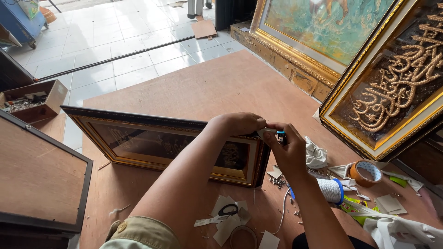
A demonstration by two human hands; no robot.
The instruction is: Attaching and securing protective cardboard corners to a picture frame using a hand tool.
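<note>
Both hands meet at the top right corner of a gold picture frame (161, 147) that stands on edge on a brown board floor (207, 83).

The left hand (237, 123) curls over that corner, fingers pressed together on a small pale tool (266, 133). The right hand (288, 150) pinches the tool's dark end from the other side. Behind the frame's lower edge lie scissors (221, 213) among paper scraps; to the frame's right sit a spool of white cord (330, 190) and a tape roll (365, 173).
</note>
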